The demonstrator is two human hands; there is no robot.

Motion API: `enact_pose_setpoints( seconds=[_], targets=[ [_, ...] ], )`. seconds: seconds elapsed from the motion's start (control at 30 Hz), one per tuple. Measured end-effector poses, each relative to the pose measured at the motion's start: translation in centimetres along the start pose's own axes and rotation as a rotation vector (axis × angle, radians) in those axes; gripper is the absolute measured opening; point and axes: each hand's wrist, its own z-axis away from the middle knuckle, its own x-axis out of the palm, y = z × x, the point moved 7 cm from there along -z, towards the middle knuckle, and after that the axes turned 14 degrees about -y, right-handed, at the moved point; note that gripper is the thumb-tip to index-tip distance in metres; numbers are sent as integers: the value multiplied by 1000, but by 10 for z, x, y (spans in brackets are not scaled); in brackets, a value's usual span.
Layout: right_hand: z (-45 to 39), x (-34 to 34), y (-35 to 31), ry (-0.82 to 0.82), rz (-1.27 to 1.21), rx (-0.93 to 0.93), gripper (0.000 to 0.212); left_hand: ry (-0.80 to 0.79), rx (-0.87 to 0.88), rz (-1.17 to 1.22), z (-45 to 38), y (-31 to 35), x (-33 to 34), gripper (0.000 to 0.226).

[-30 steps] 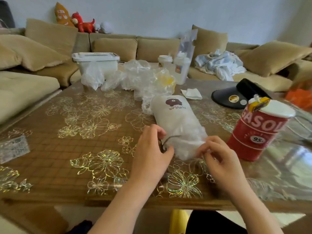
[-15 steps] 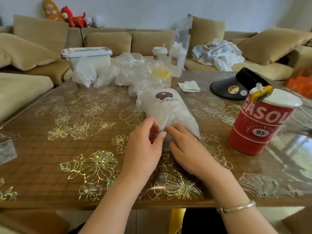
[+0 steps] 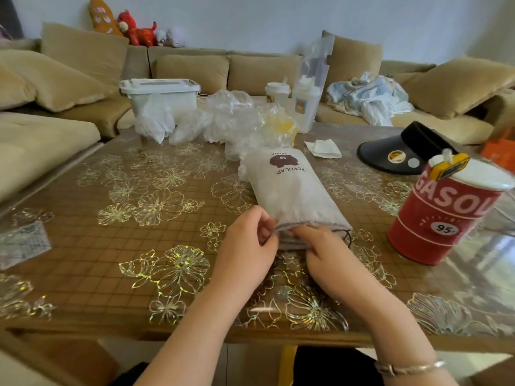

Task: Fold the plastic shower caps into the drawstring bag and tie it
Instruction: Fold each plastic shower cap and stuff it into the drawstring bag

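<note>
The drawstring bag (image 3: 292, 190) lies on the surface (image 3: 111, 246) directly ahead of both hands, its printed bottom end pointing away and its open mouth toward the person, stuffed full and bulging. The left hand (image 3: 245, 246) pinches the left corner of the mouth between thumb and curled fingers, while the right hand (image 3: 326, 249) has its fingers tucked into the opening, pressing the contents inward; whether those fingers grip anything inside cannot be told. A dark cord end (image 3: 347, 236) shows just right of the right hand's fingers at the bag's hem. Beyond the bag's far end sits a heap of loose clear plastic shower caps (image 3: 237, 118). Well to the right of the right hand stands a red can (image 3: 443, 215), and farther beyond it a black visor (image 3: 401, 151).
</note>
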Motion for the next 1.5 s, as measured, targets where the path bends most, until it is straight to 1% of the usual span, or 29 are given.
enact_pose_setpoints(
  seconds=[0.07,0.13,0.2,0.27,0.37,0.47,0.6,0.7,0.8,0.97,1.1,1.23,1.3,1.4,1.43,1.5],
  targets=[
    [15,-4,4,47,4,-5,63,2,-7,3,-1,0,2,14],
    [25,-14,7,177,-22,-13,60,4,-12,29,0,0,3,16],
    [33,-23,8,314,-96,-38,52,3,-10,75,2,-1,3,16],
    [36,-26,5,389,-162,-68,41,-8,0,131,6,-2,1,15],
    [33,-24,-10,406,-239,-146,36,-35,-9,243,10,-11,-7,18],
    [21,-22,-35,423,-246,-210,36,-18,-51,318,11,-24,-27,16],
    [-7,-12,-74,393,-271,-290,31,77,-97,391,12,-50,-68,11],
    [-34,-2,-104,368,-257,-334,29,177,-155,429,14,-82,-99,11],
    [-79,7,-122,318,-217,-280,26,260,-221,471,12,-112,-128,11],
    [-172,19,-128,216,-59,-122,34,315,-247,502,-7,-136,-163,12],
    [-223,26,-110,147,148,75,37,294,-264,522,-22,-148,-167,12],
    [-256,11,-82,136,240,229,26,297,-256,538,-36,-155,-166,10],
    [-267,-3,-73,157,279,268,18,300,-259,523,-41,-157,-164,10],
    [-281,-15,-65,180,327,275,11,262,-285,456,-46,-161,-158,9],
    [-285,-17,-64,174,350,279,10,250,-295,433,-47,-163,-156,8],
    [-293,-19,-59,138,410,319,18,235,-310,401,-48,-167,-155,8]
  ],
)
